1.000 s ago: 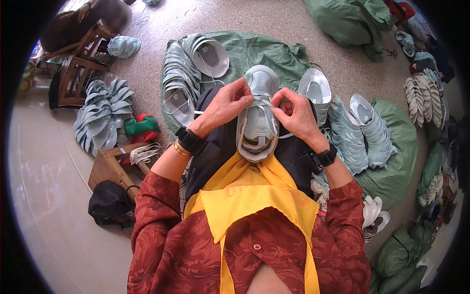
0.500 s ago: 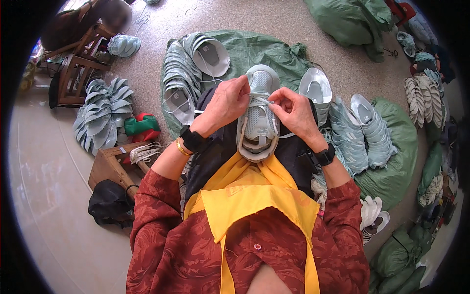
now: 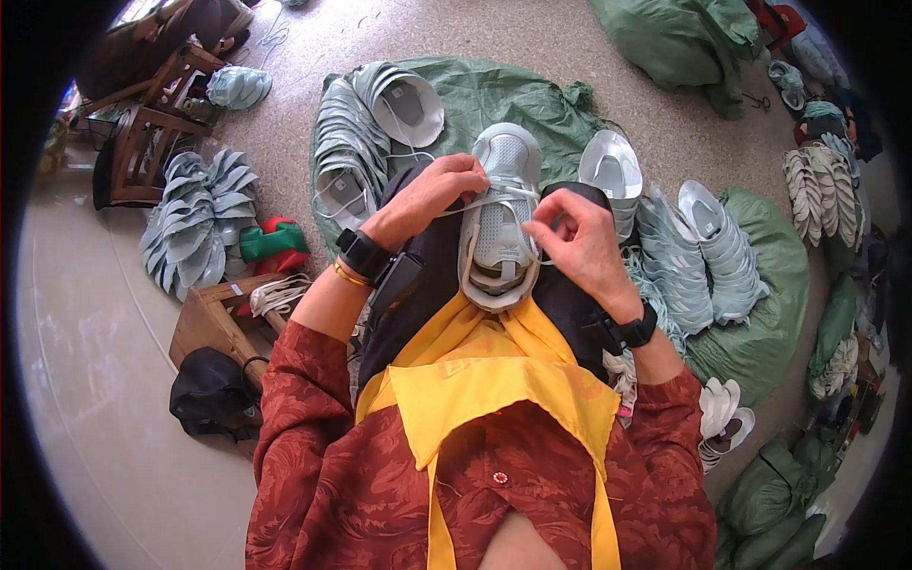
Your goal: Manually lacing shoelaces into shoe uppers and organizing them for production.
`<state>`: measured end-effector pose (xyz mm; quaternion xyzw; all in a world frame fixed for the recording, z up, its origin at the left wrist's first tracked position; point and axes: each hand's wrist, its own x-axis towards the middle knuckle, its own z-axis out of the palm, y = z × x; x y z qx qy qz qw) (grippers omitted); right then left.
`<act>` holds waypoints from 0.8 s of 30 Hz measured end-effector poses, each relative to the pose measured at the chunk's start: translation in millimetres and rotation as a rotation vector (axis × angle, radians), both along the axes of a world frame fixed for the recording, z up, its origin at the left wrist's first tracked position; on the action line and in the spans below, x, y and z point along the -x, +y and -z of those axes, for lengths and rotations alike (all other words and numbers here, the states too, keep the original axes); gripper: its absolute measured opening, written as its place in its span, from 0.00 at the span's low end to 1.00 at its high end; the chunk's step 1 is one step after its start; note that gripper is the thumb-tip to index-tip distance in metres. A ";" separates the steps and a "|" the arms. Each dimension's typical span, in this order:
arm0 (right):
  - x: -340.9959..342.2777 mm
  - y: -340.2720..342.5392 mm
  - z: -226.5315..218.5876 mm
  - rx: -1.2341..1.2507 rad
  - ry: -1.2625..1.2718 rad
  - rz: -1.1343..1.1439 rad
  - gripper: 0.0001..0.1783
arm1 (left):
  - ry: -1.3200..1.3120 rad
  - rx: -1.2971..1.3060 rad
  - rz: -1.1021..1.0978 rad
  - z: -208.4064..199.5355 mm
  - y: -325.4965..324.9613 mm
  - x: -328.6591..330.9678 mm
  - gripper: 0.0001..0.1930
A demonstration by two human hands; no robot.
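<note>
On lap over speckled floor (image 3: 589, 85) | left hand (image 3: 432, 195), right hand (image 3: 575, 242) pinch lace (image 3: 494, 199) | shoe (image 3: 499, 223)

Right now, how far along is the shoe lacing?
Done: nothing clearly finished; the stacked pale uppers on the green sheet show no laces. In hand: the left hand and right hand pull a white lace across the grey shoe on the lap. Left: more piles at the right.

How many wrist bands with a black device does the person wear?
2. One black wrist device sits on the left wrist, beside a thin orange bangle. The other black wrist device sits on the right wrist. Sleeves may hide others.
</note>
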<state>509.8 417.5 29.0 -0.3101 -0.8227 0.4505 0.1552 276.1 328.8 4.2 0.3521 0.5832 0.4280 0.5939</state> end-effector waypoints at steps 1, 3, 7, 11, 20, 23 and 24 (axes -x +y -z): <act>0.1 -4.3 -1.7 -0.028 -0.013 -0.037 0.09 | 0.046 0.013 0.033 1.8 0.9 0.0 0.05; 1.7 -11.0 -3.5 -0.131 -0.004 -0.089 0.09 | 0.166 -0.013 0.037 1.1 -0.7 -1.5 0.06; 3.7 -15.2 -0.3 -0.189 -0.002 -0.101 0.06 | 0.200 -0.054 0.024 -3.9 -2.7 -3.3 0.07; -1.3 -8.0 -6.7 -0.222 0.020 -0.028 0.06 | 0.159 -0.063 0.011 -0.6 -3.7 -3.6 0.05; -55.2 10.8 -14.9 0.146 -0.136 0.069 0.05 | 0.249 -0.148 0.023 9.4 -6.7 -7.5 0.07; -42.7 19.2 -13.5 0.223 -0.094 0.165 0.07 | 0.295 -0.162 -0.011 11.6 -8.6 -11.9 0.08; -34.6 22.1 -9.7 0.142 -0.053 0.133 0.07 | 0.301 -0.162 -0.019 12.2 -9.5 -12.6 0.08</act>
